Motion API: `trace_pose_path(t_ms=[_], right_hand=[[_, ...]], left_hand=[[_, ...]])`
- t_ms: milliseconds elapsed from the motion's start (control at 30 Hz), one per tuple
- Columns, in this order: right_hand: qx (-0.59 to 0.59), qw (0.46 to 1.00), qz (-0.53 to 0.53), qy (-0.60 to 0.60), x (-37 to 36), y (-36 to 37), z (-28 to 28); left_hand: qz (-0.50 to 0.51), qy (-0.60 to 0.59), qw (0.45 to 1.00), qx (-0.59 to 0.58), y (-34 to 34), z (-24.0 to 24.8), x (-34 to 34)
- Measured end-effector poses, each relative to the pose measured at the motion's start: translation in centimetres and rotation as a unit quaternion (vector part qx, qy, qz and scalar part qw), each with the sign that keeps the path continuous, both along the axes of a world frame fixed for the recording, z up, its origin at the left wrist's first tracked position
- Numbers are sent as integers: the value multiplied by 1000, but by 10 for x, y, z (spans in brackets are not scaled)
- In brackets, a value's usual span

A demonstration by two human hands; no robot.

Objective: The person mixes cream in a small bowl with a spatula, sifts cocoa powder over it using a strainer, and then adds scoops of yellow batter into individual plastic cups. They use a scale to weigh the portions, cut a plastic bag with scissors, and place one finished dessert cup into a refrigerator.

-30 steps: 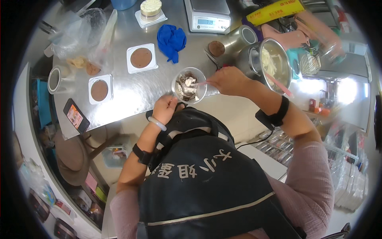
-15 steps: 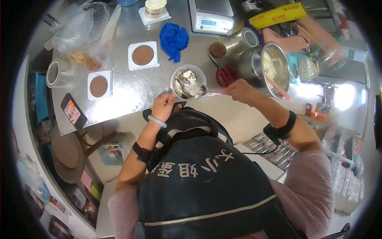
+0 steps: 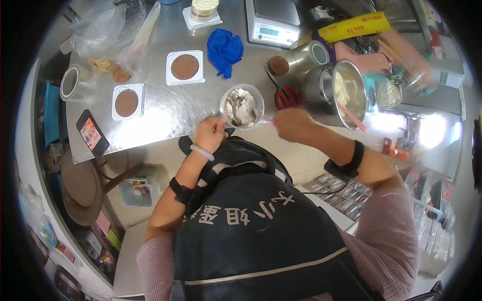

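Observation:
A clear round bowl (image 3: 258,96) stands near the front edge of the steel table, holding white cream (image 3: 244,104) streaked with a dark brown mixture. At its lower left rim my left hand (image 3: 211,133) grips the bowl between thumb and fingers. On the bowl's right, my right hand (image 3: 293,124) is closed round the handle of a pink spatula (image 3: 267,119). The spatula's blade is blurred or covered by the mixture, so I cannot make it out. Red-handled scissors (image 3: 287,98) lie just beyond my right hand.
Brown cake rounds sit on white square boards (image 3: 169,76). Behind are a blue cloth (image 3: 225,50) and a digital scale (image 3: 273,34). To the right stands a steel pot (image 3: 317,90) of pale cream with another pink spatula. A phone (image 3: 92,133) lies at the left edge.
My right hand has moved left and nearer to me, closer to the bowl. The cream in the bowl has shifted and covers more of the dark part. My left hand stays at the rim.

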State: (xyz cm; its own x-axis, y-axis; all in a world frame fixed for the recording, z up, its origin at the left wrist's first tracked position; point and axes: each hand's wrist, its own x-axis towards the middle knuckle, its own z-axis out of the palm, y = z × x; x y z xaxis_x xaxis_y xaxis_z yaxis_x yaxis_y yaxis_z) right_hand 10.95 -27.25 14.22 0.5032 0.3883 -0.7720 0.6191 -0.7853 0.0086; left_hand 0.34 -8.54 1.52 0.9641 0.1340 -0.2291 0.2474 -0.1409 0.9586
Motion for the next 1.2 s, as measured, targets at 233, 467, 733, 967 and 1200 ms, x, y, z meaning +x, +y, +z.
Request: trace_pose_path(t_ms=[233,467,733,967,1200], right_hand=[[219,950,4,-222,-20,-5,-20],[108,981,129,-92,16,-3,4],[147,984,54,-84,7,-19,-9],[160,840,-449,259,-16,-11,-9],[242,966,-13,-93,-43,-5,-25]], left_hand=[[-47,13,998,34,1,-2,2],[-70,70,993,66,4,-10,4],[-78,-66,981,163,4,-5,9],[-74,-23,984,161,5,-16,3],[-76,41,993,84,6,-22,4]])
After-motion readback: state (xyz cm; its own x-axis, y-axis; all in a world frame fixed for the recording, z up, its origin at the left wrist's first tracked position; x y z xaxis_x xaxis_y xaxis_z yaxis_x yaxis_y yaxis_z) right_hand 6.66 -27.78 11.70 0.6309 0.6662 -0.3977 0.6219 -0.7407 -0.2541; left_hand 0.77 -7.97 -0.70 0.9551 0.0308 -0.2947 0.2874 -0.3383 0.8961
